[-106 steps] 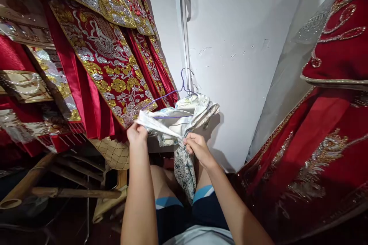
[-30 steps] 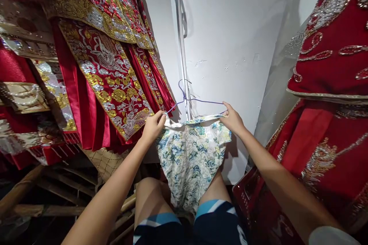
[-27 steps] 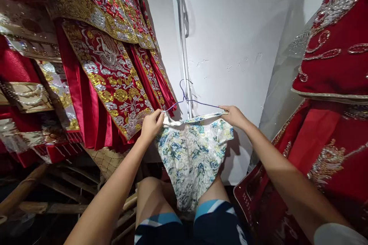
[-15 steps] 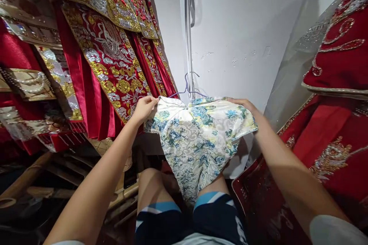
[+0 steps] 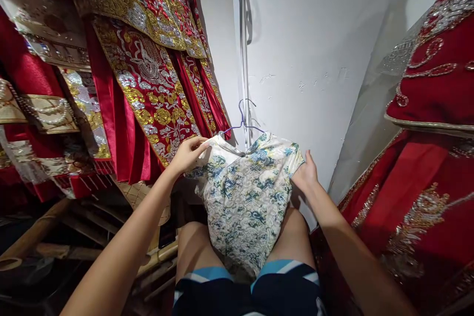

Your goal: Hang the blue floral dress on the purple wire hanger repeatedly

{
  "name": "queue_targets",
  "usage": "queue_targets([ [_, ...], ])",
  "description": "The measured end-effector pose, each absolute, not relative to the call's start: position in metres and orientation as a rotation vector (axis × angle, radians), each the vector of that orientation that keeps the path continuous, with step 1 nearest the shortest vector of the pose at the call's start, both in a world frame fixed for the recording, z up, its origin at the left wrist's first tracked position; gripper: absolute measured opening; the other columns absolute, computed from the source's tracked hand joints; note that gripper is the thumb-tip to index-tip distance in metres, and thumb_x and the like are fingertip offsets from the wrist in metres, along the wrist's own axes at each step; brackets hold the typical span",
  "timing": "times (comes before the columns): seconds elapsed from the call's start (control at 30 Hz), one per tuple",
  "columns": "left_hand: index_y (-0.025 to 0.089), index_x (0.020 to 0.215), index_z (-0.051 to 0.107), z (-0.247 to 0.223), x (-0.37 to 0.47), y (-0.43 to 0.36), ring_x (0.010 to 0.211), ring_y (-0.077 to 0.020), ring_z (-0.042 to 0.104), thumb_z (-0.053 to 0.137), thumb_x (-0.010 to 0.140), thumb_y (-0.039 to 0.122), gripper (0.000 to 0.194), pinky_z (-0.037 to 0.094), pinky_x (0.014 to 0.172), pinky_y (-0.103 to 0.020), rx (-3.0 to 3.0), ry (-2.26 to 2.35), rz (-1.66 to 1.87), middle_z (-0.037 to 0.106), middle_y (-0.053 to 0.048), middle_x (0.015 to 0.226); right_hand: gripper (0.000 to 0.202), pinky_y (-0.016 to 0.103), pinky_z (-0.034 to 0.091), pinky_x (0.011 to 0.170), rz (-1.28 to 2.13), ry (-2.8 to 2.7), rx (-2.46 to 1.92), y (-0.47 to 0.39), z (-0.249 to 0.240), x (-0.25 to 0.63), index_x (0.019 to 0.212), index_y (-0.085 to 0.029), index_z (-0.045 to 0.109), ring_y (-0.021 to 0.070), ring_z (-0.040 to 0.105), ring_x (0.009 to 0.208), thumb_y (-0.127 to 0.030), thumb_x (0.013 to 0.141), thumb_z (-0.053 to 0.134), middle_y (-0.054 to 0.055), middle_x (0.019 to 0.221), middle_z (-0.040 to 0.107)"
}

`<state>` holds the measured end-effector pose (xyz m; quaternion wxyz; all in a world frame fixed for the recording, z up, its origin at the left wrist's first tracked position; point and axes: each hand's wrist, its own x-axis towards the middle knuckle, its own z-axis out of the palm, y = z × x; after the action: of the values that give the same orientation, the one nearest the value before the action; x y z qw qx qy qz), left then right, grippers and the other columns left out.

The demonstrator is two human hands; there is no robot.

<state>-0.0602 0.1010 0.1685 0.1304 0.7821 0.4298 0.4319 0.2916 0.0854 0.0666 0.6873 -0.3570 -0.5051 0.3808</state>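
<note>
A white garment with blue and yellow flowers [image 5: 248, 197], short-sleeved with a small collar, hangs on a thin purple wire hanger [image 5: 242, 121]. My left hand [image 5: 188, 155] pinches its left shoulder near the collar, thumb and fingers closed on the cloth. At the opposite sleeve is my right hand [image 5: 306, 174], its edge against the sleeve opening. One digit points up and apart there, while the other fingers are partly hidden by the cloth. The garment's lower end drops between my knees.
Red costumes with gold and silver embroidery [image 5: 151, 94] hang on the left. More beaded red garments [image 5: 418, 173] are on the right. A white wall [image 5: 303, 34] with a vertical metal strip [image 5: 243, 34] stands ahead. Bamboo poles [image 5: 35, 229] lie low at left.
My right hand has let go of the right shoulder and moved down and inward to the sleeve opening. The right sleeve, stretched outward before, now droops. My left hand still grips the other shoulder.
</note>
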Motion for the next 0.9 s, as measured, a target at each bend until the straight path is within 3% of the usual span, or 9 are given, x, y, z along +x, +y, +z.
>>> queue_targets([
  [0.17, 0.016, 0.105, 0.069, 0.182, -0.038, 0.099, 0.099, -0.0234, 0.063, 0.054, 0.089, 0.054, 0.045, 0.047, 0.084, -0.030, 2.194, 1.197, 1.308, 0.070, -0.011, 0.110, 0.029, 0.038, 0.060, 0.074, 0.945, -0.782, -0.619, 0.095, 0.114, 0.297, 0.084, -0.020, 0.063, 0.0256, 0.070, 0.087, -0.046, 0.074, 0.072, 0.007, 0.085, 0.071],
  [0.23, 0.016, 0.097, 0.068, 0.191, -0.027, 0.105, 0.090, -0.0212, 0.062, 0.053, 0.089, 0.056, 0.044, 0.046, 0.076, -0.029, 2.218, 1.215, 1.301, 0.070, -0.009, 0.100, 0.029, 0.037, 0.060, 0.075, 0.892, -0.821, -0.581, 0.096, 0.143, 0.291, 0.087, -0.020, 0.062, 0.0243, 0.070, 0.088, -0.048, 0.079, 0.065, 0.007, 0.089, 0.070],
  [0.37, 0.017, 0.067, 0.058, 0.187, -0.017, 0.124, 0.056, -0.0143, 0.049, 0.060, 0.082, 0.061, 0.047, 0.035, 0.053, -0.026, 2.113, 1.417, 1.448, 0.058, -0.002, 0.061, 0.045, 0.038, 0.059, 0.077, 0.884, -1.184, -0.547, 0.063, 0.176, 0.267, 0.105, -0.022, 0.066, 0.0234, 0.069, 0.095, -0.060, 0.089, 0.048, 0.007, 0.098, 0.070],
  [0.5, 0.022, 0.052, 0.040, 0.163, -0.018, 0.131, 0.045, -0.0117, 0.035, 0.050, 0.082, 0.072, 0.059, 0.029, 0.046, -0.028, 1.759, 1.420, 1.745, 0.038, 0.002, 0.043, 0.059, 0.037, 0.058, 0.081, 1.187, -1.904, -0.360, 0.008, 0.171, 0.247, 0.110, -0.018, 0.070, 0.0256, 0.069, 0.097, -0.065, 0.075, 0.068, 0.010, 0.099, 0.073],
  [0.6, 0.023, 0.052, 0.037, 0.154, -0.014, 0.121, 0.047, -0.0127, 0.040, 0.025, 0.087, 0.079, 0.067, 0.035, 0.048, -0.030, 1.603, 1.244, 1.823, 0.041, -0.001, 0.047, 0.049, 0.038, 0.052, 0.094, 1.242, -2.225, -0.353, 0.001, 0.157, 0.240, 0.118, -0.020, 0.069, 0.0251, 0.064, 0.112, -0.052, 0.081, 0.069, 0.010, 0.119, 0.069],
  [0.7, 0.021, 0.055, 0.046, 0.157, 0.000, 0.100, 0.054, -0.0156, 0.050, 0.005, 0.088, 0.078, 0.077, 0.046, 0.054, -0.034, 1.530, 0.998, 1.693, 0.051, -0.006, 0.055, 0.040, 0.039, 0.044, 0.103, 0.885, -1.892, -0.690, 0.026, 0.136, 0.235, 0.121, -0.024, 0.066, 0.0228, 0.057, 0.123, -0.046, 0.087, 0.064, 0.007, 0.127, 0.065],
  [0.77, 0.019, 0.060, 0.052, 0.163, 0.013, 0.084, 0.061, -0.0181, 0.057, 0.010, 0.089, 0.077, 0.078, 0.050, 0.060, -0.037, 1.502, 0.841, 1.579, 0.056, -0.008, 0.061, 0.040, 0.039, 0.045, 0.101, 0.789, -1.678, -0.850, 0.044, 0.117, 0.232, 0.113, -0.022, 0.069, 0.0244, 0.059, 0.118, -0.049, 0.084, 0.067, 0.007, 0.117, 0.069],
  [0.9, 0.016, 0.078, 0.063, 0.166, 0.032, 0.059, 0.084, -0.0247, 0.068, 0.038, 0.090, 0.069, 0.059, 0.054, 0.074, -0.041, 1.544, 0.655, 1.342, 0.068, -0.011, 0.083, 0.045, 0.037, 0.055, 0.082, 1.197, -1.438, -0.799, 0.044, 0.087, 0.233, 0.094, -0.016, 0.071, 0.0254, 0.069, 0.088, -0.058, 0.079, 0.068, 0.007, 0.088, 0.074],
])
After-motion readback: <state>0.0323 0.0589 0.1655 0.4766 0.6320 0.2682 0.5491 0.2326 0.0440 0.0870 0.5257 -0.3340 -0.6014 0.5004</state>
